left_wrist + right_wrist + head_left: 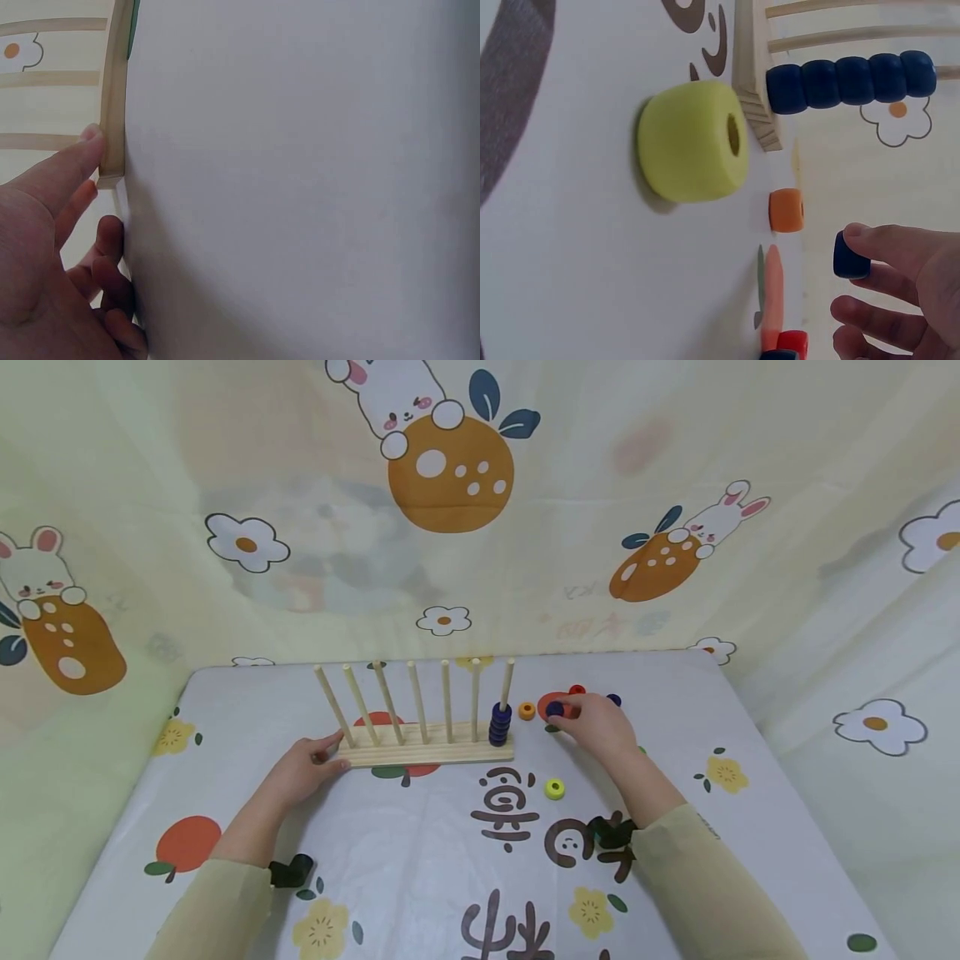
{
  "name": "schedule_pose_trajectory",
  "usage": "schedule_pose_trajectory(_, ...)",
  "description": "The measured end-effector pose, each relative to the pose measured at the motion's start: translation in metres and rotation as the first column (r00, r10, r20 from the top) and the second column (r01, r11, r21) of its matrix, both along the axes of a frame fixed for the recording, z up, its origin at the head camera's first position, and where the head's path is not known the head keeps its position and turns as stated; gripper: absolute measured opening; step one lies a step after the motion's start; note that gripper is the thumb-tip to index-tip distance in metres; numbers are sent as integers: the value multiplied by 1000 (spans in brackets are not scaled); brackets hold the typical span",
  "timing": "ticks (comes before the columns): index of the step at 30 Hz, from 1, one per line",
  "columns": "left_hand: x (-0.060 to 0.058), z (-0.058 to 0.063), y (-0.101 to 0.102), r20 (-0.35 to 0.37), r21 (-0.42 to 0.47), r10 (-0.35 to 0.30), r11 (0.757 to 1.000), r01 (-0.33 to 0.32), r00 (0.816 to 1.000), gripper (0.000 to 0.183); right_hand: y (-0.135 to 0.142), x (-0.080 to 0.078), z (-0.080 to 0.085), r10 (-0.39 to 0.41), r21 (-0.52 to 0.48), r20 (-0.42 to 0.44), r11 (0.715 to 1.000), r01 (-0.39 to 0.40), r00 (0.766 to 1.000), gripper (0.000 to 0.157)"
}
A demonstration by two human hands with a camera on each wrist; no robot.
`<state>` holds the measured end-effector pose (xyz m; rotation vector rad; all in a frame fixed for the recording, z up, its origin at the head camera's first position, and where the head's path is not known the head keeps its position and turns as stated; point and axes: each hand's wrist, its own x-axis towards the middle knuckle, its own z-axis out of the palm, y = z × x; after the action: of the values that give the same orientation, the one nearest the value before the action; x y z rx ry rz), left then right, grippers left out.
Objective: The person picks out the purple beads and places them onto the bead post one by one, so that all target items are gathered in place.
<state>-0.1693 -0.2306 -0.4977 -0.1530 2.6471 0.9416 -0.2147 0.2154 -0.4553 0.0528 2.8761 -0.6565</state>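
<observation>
A wooden rack (427, 757) with a row of upright pegs stands on the table. My left hand (306, 767) grips its left end, and in the left wrist view the thumb (71, 165) lies along the edge of the base. Several dark blue beads (499, 727) are stacked on the rightmost peg; the other pegs are bare. To the right of the rack, my right hand (600, 722) pinches another dark blue bead (850, 259) between thumb and fingers, raised above the cloth in the right wrist view.
An orange bead (527, 712) lies just right of the rack. A yellow bead (554, 795) sits nearer the front. Behind my right hand are a red bead (577, 690) and a dark blue bead (616, 700). Printed cloth (420, 877) covers the table, with a patterned curtain (337, 593) behind.
</observation>
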Motion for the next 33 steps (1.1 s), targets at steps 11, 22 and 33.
schedule_pose_trajectory(11,0,0,-1,-7,-9,-15,1000,15,1000,68,-1,3,13,1,-17,-25,1000,-2,1000,53)
schedule_pose_trajectory(22,2,3,0,-11,-19,-18,1000,18,1000,68,-5,8,30,10,-71,-91,997,-17,996,51)
schedule_pose_trajectory(33,1,2,1,-8,-12,-8,1000,8,1000,68,-13,18,54,26,-78,-195,996,-42,980,53)
